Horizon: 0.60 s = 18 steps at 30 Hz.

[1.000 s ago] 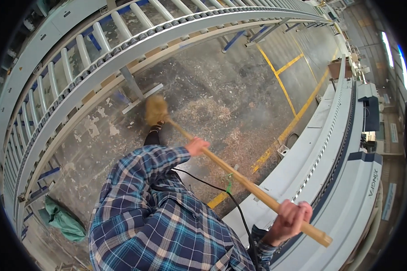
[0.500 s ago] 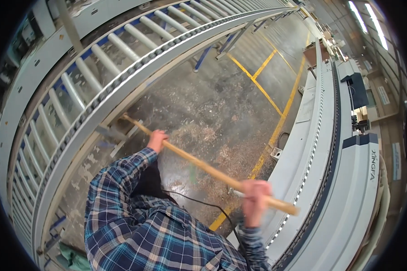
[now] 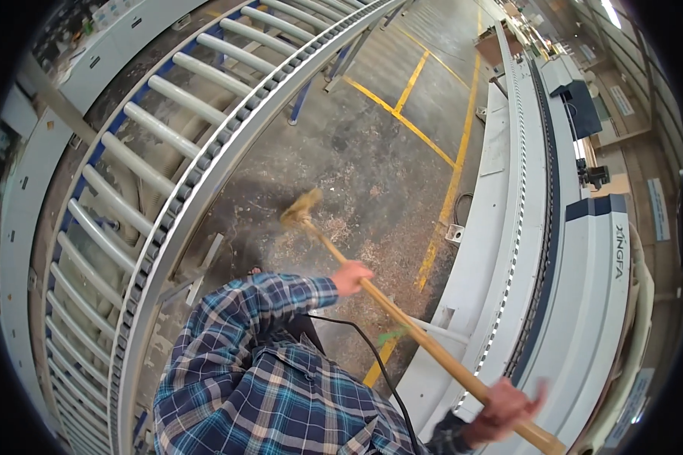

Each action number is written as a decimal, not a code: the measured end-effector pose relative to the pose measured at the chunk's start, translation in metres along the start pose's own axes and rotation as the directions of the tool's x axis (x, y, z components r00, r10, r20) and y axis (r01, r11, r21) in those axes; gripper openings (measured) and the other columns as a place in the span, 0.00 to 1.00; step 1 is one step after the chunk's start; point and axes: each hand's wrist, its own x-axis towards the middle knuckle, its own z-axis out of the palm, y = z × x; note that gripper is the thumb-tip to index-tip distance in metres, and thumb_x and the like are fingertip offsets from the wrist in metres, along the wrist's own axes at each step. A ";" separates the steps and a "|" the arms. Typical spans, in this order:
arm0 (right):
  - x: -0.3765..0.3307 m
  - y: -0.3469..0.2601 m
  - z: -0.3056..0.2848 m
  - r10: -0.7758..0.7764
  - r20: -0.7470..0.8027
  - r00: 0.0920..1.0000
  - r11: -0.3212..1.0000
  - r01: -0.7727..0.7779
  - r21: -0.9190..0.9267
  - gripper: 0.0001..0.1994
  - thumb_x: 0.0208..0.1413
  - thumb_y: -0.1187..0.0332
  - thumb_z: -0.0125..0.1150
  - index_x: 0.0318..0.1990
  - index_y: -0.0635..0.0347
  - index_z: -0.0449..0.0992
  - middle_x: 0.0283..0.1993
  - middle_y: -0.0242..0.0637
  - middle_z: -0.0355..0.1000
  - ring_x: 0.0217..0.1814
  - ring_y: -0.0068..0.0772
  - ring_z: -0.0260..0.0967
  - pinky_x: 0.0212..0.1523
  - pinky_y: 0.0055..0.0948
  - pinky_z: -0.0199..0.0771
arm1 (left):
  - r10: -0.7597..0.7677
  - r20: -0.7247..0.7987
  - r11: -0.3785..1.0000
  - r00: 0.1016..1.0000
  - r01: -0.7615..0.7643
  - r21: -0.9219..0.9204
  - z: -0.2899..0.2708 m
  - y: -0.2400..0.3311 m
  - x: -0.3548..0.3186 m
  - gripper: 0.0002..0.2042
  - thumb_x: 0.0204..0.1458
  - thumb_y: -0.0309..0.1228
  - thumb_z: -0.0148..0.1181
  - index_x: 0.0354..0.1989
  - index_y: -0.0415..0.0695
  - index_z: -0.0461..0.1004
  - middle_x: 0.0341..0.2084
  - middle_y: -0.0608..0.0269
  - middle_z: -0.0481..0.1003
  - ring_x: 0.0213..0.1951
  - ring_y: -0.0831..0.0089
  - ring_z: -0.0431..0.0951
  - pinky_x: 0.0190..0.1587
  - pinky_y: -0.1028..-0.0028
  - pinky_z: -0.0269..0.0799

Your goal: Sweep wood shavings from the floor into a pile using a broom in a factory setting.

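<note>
A broom with a long wooden handle (image 3: 425,341) runs slantwise across the view, from the floor ahead to the lower right. Its straw head (image 3: 302,210) is at the floor, slightly blurred. Partway down the handle my left hand (image 3: 350,277) is wrapped round the wood. My right hand (image 3: 507,409) grips nearer the top end, with a finger sticking out. Around the straw head the grey floor (image 3: 349,159) carries pale scattered debris (image 3: 338,227).
A curved roller conveyor (image 3: 205,163) stands on the left. Along the right runs a long white machine (image 3: 584,296) with a chain track. Yellow lines (image 3: 448,201) mark the floor. A black cable (image 3: 368,341) hangs beside me.
Both hands and the broom have shifted to the right. The straw head, earlier hidden by the conveyor's edge, now shows out on the floor.
</note>
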 end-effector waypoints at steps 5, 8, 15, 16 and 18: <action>0.050 -0.020 -0.004 -0.021 -0.328 0.944 0.994 0.056 0.097 0.33 0.64 0.52 0.43 0.67 0.65 0.43 0.14 0.21 0.48 0.12 0.11 0.37 0.28 0.13 0.63 | -0.008 -0.087 0.998 0.996 0.013 0.055 -0.066 0.073 0.046 0.07 0.35 0.23 0.58 0.25 0.45 0.68 0.20 0.60 0.70 0.31 0.56 0.72 0.35 0.60 0.63; 0.054 0.046 0.009 0.150 -0.345 0.927 0.941 -0.027 0.338 0.12 0.59 0.60 0.50 0.37 0.61 0.64 0.13 0.22 0.52 0.10 0.20 0.46 0.16 0.27 0.51 | -0.127 -0.178 0.959 0.976 0.167 0.230 -0.108 0.011 0.023 0.08 0.34 0.24 0.59 0.26 0.45 0.69 0.20 0.58 0.70 0.28 0.56 0.71 0.33 0.60 0.64; 0.013 0.192 0.087 0.529 0.398 0.750 0.656 -0.659 0.368 0.04 0.53 0.72 0.56 0.34 0.59 0.68 0.27 0.31 0.63 0.27 0.28 0.62 0.34 0.27 0.65 | -0.306 -0.256 0.797 0.917 0.394 0.457 -0.160 -0.191 -0.059 0.06 0.36 0.23 0.60 0.26 0.46 0.74 0.20 0.55 0.69 0.27 0.54 0.70 0.31 0.59 0.62; 0.018 0.185 0.084 0.673 0.282 0.683 0.633 -0.730 0.258 0.03 0.52 0.73 0.57 0.33 0.60 0.69 0.26 0.30 0.63 0.25 0.25 0.60 0.31 0.25 0.64 | -0.377 -0.180 0.764 0.909 0.415 0.495 -0.151 -0.185 -0.043 0.04 0.36 0.23 0.61 0.22 0.45 0.75 0.17 0.55 0.69 0.26 0.55 0.71 0.31 0.61 0.63; 0.047 0.176 0.065 0.741 0.038 0.670 0.664 -0.740 0.104 0.03 0.52 0.73 0.56 0.32 0.58 0.68 0.24 0.29 0.62 0.24 0.24 0.59 0.29 0.25 0.62 | -0.307 -0.153 0.848 0.939 0.343 0.404 -0.120 -0.189 -0.013 0.06 0.31 0.26 0.61 0.16 0.45 0.69 0.14 0.53 0.66 0.22 0.52 0.70 0.26 0.61 0.62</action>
